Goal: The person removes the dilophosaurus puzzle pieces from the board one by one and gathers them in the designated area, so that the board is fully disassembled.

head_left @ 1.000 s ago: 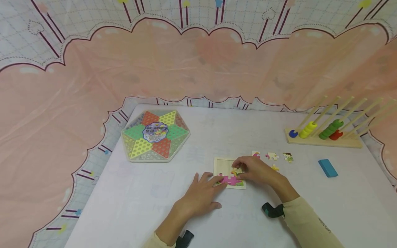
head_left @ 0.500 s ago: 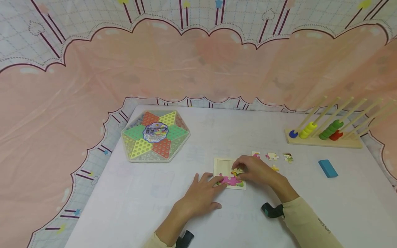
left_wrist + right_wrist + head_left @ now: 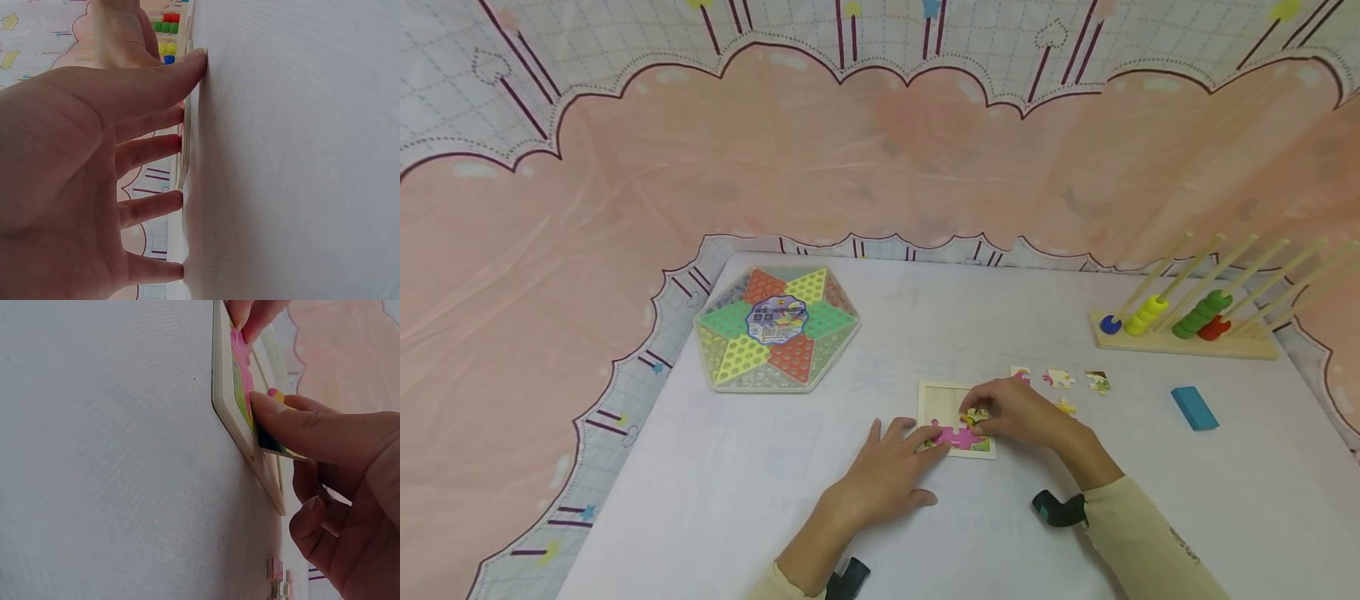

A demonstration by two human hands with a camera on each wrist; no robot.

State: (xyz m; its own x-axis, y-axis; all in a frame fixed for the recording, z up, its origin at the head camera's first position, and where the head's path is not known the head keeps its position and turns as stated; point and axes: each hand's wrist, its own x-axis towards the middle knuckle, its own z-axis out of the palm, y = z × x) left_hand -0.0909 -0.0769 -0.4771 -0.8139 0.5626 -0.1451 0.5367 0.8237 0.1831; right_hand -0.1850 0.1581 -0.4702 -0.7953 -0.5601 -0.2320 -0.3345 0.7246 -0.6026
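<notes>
A square wooden puzzle frame lies on the table, its lower row filled with pink and green puzzle pieces. With thumb and fingers my right hand pinches a yellow and green puzzle piece over the frame's right side. In the right wrist view that piece is tilted, one edge against the pieces in the frame. My left hand lies spread at the frame's lower left. Two of its fingertips press on the pink pieces; its thumb touches the table in the left wrist view.
Several loose puzzle pieces lie right of the frame. A blue block is farther right. A wooden bead rack with coloured beads on rods stands at the back right. A hexagonal game box lies at the back left.
The pinched puzzle piece shifts very slightly in the right hand. Both hands and the frame otherwise stay in place.
</notes>
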